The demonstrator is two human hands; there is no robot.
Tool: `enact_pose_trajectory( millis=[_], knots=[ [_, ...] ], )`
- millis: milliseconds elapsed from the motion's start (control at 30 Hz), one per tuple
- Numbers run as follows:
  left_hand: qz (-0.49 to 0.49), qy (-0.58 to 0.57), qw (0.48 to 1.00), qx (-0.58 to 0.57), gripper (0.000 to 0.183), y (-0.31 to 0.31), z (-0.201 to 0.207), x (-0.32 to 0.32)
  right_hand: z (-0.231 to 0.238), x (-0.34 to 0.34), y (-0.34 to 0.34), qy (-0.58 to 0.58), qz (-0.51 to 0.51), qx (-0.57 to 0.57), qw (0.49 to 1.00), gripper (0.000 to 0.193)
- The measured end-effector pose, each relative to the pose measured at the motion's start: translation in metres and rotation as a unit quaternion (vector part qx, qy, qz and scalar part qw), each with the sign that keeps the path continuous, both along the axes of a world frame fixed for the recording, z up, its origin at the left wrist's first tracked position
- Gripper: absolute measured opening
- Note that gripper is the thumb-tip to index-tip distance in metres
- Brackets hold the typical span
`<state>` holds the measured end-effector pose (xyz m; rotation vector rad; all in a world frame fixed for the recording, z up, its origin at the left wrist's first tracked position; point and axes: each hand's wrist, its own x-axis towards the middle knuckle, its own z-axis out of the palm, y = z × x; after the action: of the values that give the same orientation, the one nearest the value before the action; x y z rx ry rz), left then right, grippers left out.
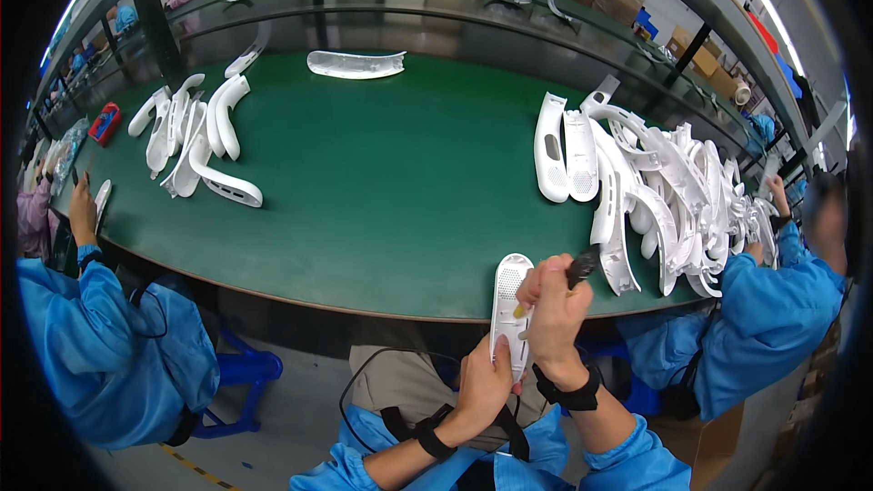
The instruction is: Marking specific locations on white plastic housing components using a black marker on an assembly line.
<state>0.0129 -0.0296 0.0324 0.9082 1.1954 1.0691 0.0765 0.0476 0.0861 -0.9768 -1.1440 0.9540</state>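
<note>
A long white plastic shell point(511, 286) with a rounded, perforated end is held upright over the table's front edge. My left hand point(483, 384) grips its lower part, the thumb lying along its face. My right hand point(555, 327) is closed around a slim tool with a dark handle point(585, 265), whose thick end sticks out past my fingers. A small yellow part point(519, 311) shows by the right fingertips, close against the shell. The tool's working tip is hidden, so its exact kind cannot be told.
A large heap of white shells point(677, 191) lies right on the green table point(364, 191). Several more point(186, 136) lie left; a single shell point(356, 65) rests at the back. Co-workers in blue, one left point(118, 336) and one right point(755, 318), sit beside me. A raised shelf runs behind.
</note>
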Motion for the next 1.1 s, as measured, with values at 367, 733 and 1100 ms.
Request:
enact_pose_trajectory(
  millis=[367,733,1100],
  knots=[
    [-0.009,0.030,0.999,0.001,0.031,-0.004,0.006,-0.001,0.004,0.005,0.010,0.064,-0.138,-0.097,0.984,0.028],
    [-0.113,-0.206,0.972,-0.013,0.033,0.086,0.116,-0.049,0.140,0.108,0.037,-0.181,-0.036,-0.105,0.977,0.029],
    [0.084,0.187,0.969,0.135,0.055,0.444,0.117,-0.034,0.176,0.228,0.303,-0.753,-0.154,-0.192,0.611,0.033]
  ],
)
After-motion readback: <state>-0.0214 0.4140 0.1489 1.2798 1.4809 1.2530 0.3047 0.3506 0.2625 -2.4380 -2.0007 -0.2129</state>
